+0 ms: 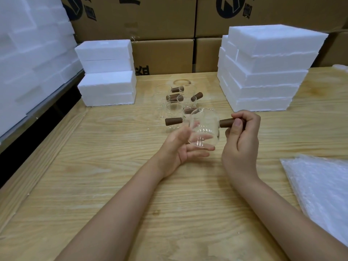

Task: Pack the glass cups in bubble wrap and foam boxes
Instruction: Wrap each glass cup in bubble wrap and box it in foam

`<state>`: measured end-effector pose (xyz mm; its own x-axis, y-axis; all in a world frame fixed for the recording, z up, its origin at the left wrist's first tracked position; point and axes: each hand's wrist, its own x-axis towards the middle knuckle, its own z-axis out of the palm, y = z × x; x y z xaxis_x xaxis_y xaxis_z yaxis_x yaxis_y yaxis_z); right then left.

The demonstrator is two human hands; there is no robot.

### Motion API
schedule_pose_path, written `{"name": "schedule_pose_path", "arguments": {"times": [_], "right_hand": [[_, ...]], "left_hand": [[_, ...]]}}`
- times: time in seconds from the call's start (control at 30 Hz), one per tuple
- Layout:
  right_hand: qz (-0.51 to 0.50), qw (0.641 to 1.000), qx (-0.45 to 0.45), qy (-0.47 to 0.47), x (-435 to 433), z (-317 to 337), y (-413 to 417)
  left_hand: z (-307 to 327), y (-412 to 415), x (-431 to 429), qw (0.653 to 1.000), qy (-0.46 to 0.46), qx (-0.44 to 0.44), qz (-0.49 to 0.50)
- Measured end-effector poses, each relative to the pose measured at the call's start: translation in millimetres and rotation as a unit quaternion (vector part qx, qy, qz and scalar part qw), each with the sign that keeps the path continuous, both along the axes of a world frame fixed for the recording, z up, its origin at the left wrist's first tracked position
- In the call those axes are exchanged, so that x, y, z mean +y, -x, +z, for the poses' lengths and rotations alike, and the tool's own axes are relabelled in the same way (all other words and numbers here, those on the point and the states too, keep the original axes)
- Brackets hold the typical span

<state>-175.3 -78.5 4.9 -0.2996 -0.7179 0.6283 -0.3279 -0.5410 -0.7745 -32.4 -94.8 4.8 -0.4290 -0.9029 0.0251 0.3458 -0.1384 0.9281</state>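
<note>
Cardboard cartons (162, 55) wall off the back of a wooden table (94, 166). Foam boxes (107, 87) stand stacked at upper left, with a taller stack (263, 72) at upper right. Between them, at mid-frame, spare cups (169, 108) cluster on the wood, their brown handles pointing all ways.

Just below that cluster the right hand (243, 136) has fingers and thumb curled round the handle (227, 123) of one cup (205, 127). It holds the cup roughly upright and, it seems, clear of the table. The left hand (180, 147) is spread wide, palm up, grasping nothing. Its fingers lie under and behind the glass, too blurred to tell whether they touch it.

Wrap (320, 194) lies flat at lower right, well apart from the cup.

I judge this the start of one cup's packing: picked out, not yet wrapped. The next move likely needs the cup brought down onto the wrap, the left hand steadying the glass, and the jutting handle covered too.
</note>
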Motion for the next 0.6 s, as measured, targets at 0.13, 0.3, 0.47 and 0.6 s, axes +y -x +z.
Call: {"name": "schedule_pose_path", "arguments": {"times": [0.13,0.3,0.47,0.6], "right_hand": [[0.025,0.999,0.024,0.005,0,-5,-2],[0.056,0.998,-0.002,-0.002,0,-4,-4],[0.075,0.980,-0.171,-0.061,11,-2,-18],[0.104,0.964,-0.207,-0.134,18,-4,-32]], "left_hand": [[0,-2,-1,1.000,-0.015,0.023,-0.010],[-3,-6,-6,0.999,-0.010,0.039,0.026],[-5,-7,-7,0.998,0.021,0.037,0.044],[-7,-8,-8,0.995,0.047,0.014,0.084]]}}
